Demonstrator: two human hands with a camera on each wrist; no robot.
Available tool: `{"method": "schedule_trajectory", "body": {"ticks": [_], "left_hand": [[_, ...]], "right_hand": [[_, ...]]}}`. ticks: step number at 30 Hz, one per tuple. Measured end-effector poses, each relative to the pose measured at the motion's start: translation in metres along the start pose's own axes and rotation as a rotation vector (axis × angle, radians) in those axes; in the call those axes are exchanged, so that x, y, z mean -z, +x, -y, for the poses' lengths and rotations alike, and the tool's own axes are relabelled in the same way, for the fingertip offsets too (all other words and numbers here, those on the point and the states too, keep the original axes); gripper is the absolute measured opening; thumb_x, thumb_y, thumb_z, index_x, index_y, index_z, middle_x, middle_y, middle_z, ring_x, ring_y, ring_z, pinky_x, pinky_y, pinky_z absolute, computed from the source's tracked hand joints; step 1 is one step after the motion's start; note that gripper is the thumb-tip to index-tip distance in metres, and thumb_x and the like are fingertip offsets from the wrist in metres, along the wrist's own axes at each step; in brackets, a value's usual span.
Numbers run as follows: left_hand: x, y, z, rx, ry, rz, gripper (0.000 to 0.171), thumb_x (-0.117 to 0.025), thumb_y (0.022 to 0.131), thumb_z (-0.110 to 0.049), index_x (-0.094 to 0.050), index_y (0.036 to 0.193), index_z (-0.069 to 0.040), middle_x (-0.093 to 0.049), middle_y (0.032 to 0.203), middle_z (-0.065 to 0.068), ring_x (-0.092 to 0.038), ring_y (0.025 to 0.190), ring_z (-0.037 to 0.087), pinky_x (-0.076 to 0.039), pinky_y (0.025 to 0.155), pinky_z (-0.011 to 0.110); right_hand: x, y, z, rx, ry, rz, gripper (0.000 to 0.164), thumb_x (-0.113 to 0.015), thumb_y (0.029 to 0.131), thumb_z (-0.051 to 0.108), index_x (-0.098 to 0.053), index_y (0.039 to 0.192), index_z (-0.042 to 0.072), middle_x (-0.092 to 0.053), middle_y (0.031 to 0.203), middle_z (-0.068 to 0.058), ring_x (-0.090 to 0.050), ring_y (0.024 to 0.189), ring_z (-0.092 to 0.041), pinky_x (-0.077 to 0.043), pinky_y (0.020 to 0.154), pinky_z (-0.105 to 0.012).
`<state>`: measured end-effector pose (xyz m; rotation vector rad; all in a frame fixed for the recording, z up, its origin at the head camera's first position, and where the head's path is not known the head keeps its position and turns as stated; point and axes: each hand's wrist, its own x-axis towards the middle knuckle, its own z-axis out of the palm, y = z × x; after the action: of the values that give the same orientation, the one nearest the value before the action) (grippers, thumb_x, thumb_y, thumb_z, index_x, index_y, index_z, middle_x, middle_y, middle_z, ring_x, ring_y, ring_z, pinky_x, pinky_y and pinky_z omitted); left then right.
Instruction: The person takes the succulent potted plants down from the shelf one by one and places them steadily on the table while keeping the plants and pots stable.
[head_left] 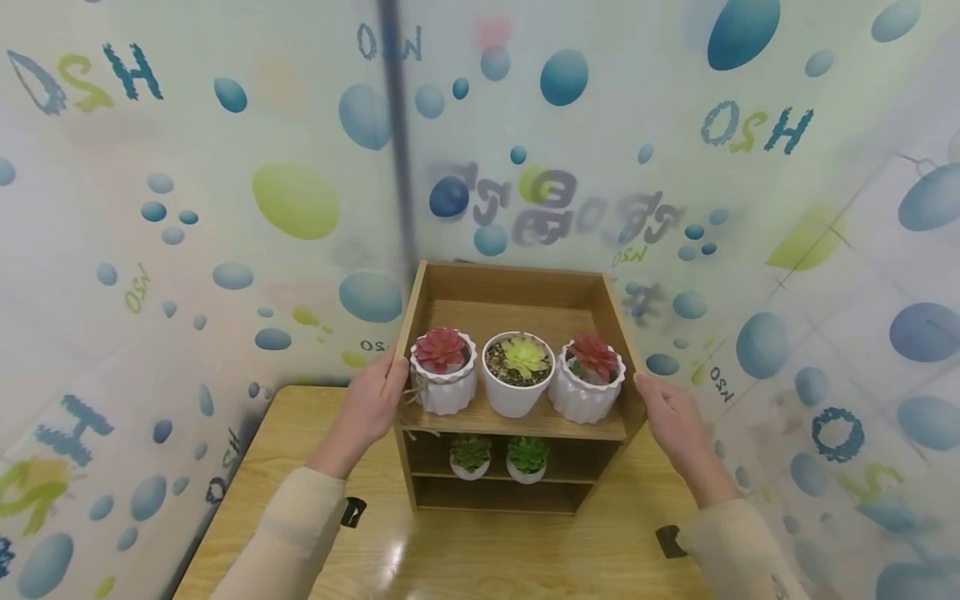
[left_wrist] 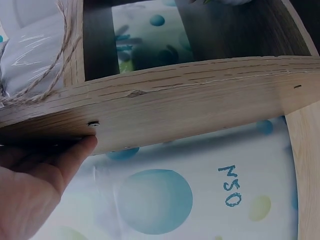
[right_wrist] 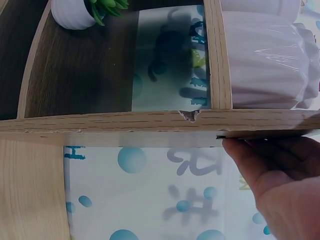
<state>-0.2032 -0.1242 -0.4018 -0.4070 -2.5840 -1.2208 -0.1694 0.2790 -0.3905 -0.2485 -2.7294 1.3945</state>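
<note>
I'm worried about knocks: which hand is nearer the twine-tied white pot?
Left. The left hand touches the wooden shelf just beside the twine-tied white pot; the right hand touches the shelf's opposite side, farther off.

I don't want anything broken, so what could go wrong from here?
The three top pots stand near the front edge of the shelf; a tilt could slide them off.
The left hand and right hand touch the shelf's sides, so it might slip if lifted.
Twine on the left pot lies near the left hand and might snag, pulling that pot over.
</note>
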Motion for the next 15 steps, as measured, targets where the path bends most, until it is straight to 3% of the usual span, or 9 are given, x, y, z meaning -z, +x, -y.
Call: {"method": "schedule_trajectory", "body": {"ticks": [6,8,9,10,11,13,15], "left_hand": [[0.0033,-0.0007,0.0026,0.006,0.010,0.008,0.052,-0.034,0.112,-0.022,-0.040,0.154,0.007,-0.052,0.145,0.032,-0.053,0.132,0.049,-0.043,0.109,0.062],[0.0048,-0.0012,0.0036,0.005,0.013,0.004,0.052,-0.034,0.112,-0.022,-0.039,0.155,0.007,-0.051,0.147,0.031,-0.050,0.135,0.049,-0.041,0.111,0.061],[0.0056,-0.0015,0.0040,0.006,0.015,0.003,0.052,-0.034,0.112,-0.022,-0.039,0.155,0.007,-0.050,0.148,0.031,-0.050,0.135,0.049,-0.041,0.111,0.061],[0.0063,-0.0016,0.0046,0.009,0.017,0.001,0.052,-0.034,0.112,-0.022,-0.039,0.155,0.007,-0.050,0.148,0.031,-0.050,0.135,0.049,-0.041,0.111,0.061],[0.0070,-0.0017,0.0052,0.012,0.018,0.002,0.052,-0.034,0.112,-0.022,-0.039,0.155,0.006,-0.050,0.148,0.031,-0.050,0.135,0.049,-0.041,0.111,0.062],[0.0084,-0.0018,0.0061,0.018,0.017,0.005,0.052,-0.034,0.112,-0.023,-0.039,0.155,0.006,-0.051,0.147,0.032,-0.051,0.134,0.049,-0.041,0.110,0.062],[0.0099,-0.0020,0.0069,0.025,0.019,0.008,0.053,-0.034,0.112,-0.023,-0.038,0.155,0.006,-0.050,0.147,0.032,-0.051,0.133,0.049,-0.042,0.109,0.063]], "right_hand": [[-0.0044,-0.0003,0.0046,0.066,0.032,-0.048,0.056,-0.046,0.110,0.038,-0.039,0.061,0.011,-0.060,0.091,-0.027,-0.059,0.103,-0.034,-0.049,0.082,-0.036],[-0.0056,0.0004,0.0065,0.069,0.042,-0.040,0.056,-0.046,0.110,0.037,-0.038,0.061,0.011,-0.059,0.090,-0.027,-0.059,0.102,-0.035,-0.050,0.080,-0.037],[-0.0058,0.0007,0.0073,0.067,0.040,-0.030,0.056,-0.045,0.110,0.038,-0.039,0.061,0.010,-0.065,0.101,-0.030,-0.062,0.110,-0.037,-0.053,0.086,-0.039],[-0.0062,0.0011,0.0079,0.053,0.040,-0.015,0.056,-0.044,0.110,0.040,-0.039,0.063,0.009,-0.064,0.102,-0.029,-0.060,0.111,-0.037,-0.053,0.087,-0.041],[-0.0062,0.0014,0.0086,0.041,0.034,0.001,0.057,-0.043,0.110,0.041,-0.043,0.066,0.006,-0.065,0.119,-0.029,-0.058,0.125,-0.037,-0.051,0.099,-0.046],[-0.0061,0.0020,0.0096,0.018,0.016,0.038,0.060,-0.040,0.110,0.047,-0.056,0.080,-0.003,-0.054,0.149,-0.024,-0.045,0.144,-0.039,-0.039,0.116,-0.054],[-0.0066,0.0026,0.0101,-0.001,-0.002,0.064,0.065,-0.037,0.110,0.051,-0.067,0.110,-0.007,-0.043,0.158,-0.020,-0.035,0.149,-0.040,-0.029,0.120,-0.058]]}}
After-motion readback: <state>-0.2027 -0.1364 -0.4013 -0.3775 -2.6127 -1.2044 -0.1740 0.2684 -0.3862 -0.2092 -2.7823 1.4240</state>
